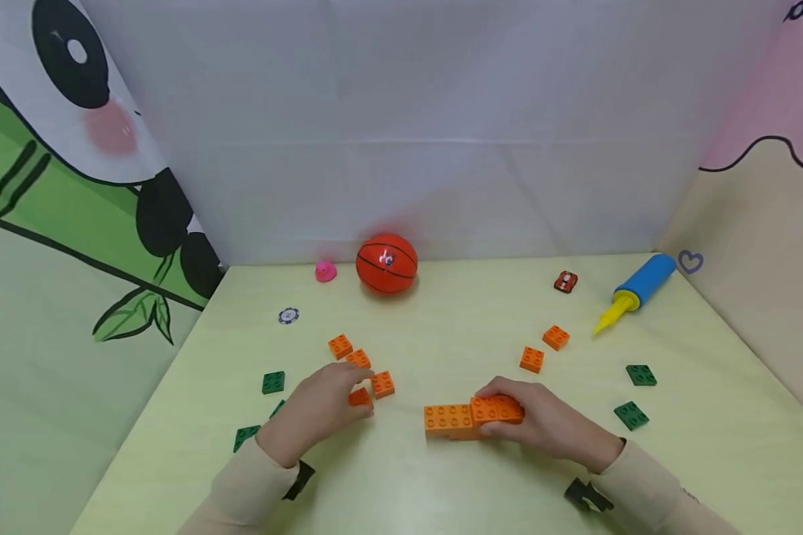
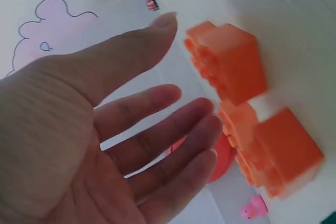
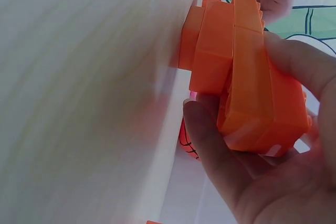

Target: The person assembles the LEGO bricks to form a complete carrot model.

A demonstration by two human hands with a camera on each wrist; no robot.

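Right hand (image 1: 542,423) grips a stack of orange bricks (image 1: 471,417) on the yellow-green surface (image 1: 442,490). Fingers curl over the stack's upper brick, at the end nearest the wrist; the right wrist view shows the thumb (image 3: 220,150) under one long face and the fingertips wrapped over the other. The stack's long axis runs out from the fingers toward the left hand, so its free end, a lower brick with studs showing, sticks out on the thumb side, unheld.

Left hand (image 1: 317,409) lies flat-ish, fingers straight and slightly spread, holding nothing. The left wrist view shows an open palm with fingertips (image 2: 202,114) just short of two loose orange bricks (image 2: 247,108). In the head view a small orange brick (image 1: 360,397) sits right at the fingertips, seemingly touching them, and another (image 1: 382,384) just beyond. Two more (image 1: 348,352) lie farther ahead of the fingers.

Key relation: the loose bricks sit ahead of the left hand's fingertips, on its thumb side, between that hand and the stack's free end. The left hand is plainly nearer to them; the right is occupied and well apart from them.

Elsewhere: two orange bricks (image 1: 543,348) ahead of the right hand, green bricks (image 1: 636,394) outside it, more green bricks (image 1: 261,405) outside the left hand. Ball (image 1: 387,263) and blue-and-yellow pump (image 1: 639,290) lie far forward.
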